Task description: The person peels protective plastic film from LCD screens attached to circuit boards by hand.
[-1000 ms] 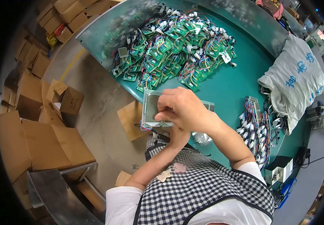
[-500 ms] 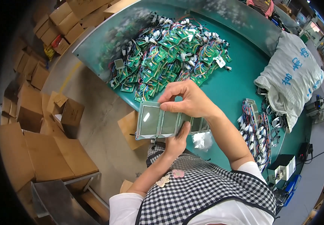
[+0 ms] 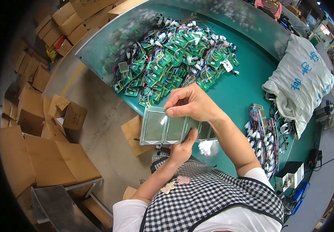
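Note:
A row of flat grey glass display panels is held over the near edge of the green table. My left hand supports the panels from below with the thumb up on their face. My right hand pinches the top edge of the panels near the middle. Behind the hands lies a big heap of green circuit boards with coloured wires.
A white printed sack lies at the right of the table, with a bundle of wired connectors beside it. A crumpled clear plastic bag sits by the table edge. Cardboard boxes crowd the floor at the left.
The panels have been fanned out to the left into a longer row, and both hands have shifted slightly with them. The view has tilted a little.

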Demonstrator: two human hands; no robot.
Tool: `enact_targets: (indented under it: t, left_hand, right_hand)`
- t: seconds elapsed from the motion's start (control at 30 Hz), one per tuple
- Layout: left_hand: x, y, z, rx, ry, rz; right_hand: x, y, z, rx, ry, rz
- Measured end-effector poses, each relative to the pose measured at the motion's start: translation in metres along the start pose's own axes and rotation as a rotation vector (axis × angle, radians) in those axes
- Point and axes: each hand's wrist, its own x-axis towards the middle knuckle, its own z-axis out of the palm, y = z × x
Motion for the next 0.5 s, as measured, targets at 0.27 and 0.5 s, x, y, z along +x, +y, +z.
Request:
enact_targets:
  t: [0.27, 0.5]
  left_hand:
    - [0.000, 0.009, 0.002, -0.023, 0.012, 0.019]
    - [0.001, 0.010, 0.001, -0.080, -0.011, -0.017]
  right_hand:
    - [-0.001, -0.001, 0.001, -0.013, -0.011, 0.021]
    - [-0.001, -0.002, 0.002, -0.004, 0.015, 0.002]
